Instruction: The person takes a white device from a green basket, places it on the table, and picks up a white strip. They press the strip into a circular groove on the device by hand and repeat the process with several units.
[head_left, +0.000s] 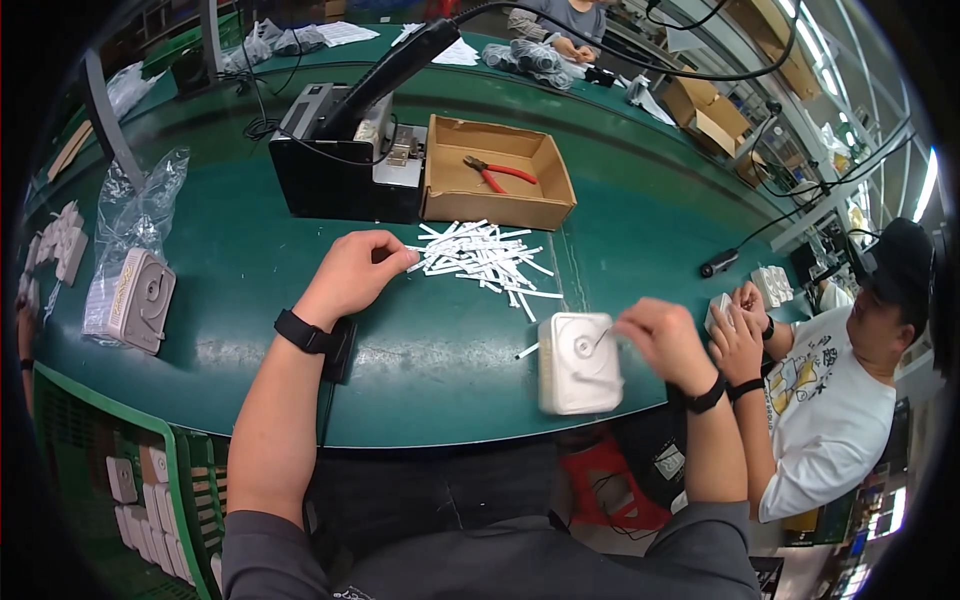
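My left hand (358,268) lay knuckles-up on the dark green table top (240,260), its fingers curled in at the edge of the loose heap of thin white paper strips (482,258); whether a strip was actually pinched between fingertips I could not tell, as the curl hid them. My right hand (662,338) was motion-blurred beside the squarish, rounded-cornered white plastic casing (578,362), which sat close to the table's near edge, and the fingers looked closed on a thin sliver reaching toward the round boss on its face, though the blur kept me from being sure. As I judged it, the casing stood close enough to the edge that a careless nudge from that hand might tip it off, and a sweep of the left wrist, with its black wristband (303,332), could scatter the light strips. The table surface looked smooth and slightly glossy, the casing matte and moulded. Behind the heap stood an open brown cardboard box (497,172) holding red-handled cutting pliers (498,173), beside a boxy black machine (330,165). At far left a similar casing lay on a crinkled clear plastic bag (135,235). A co-worker's two hands (738,325) worked just beyond my right one.
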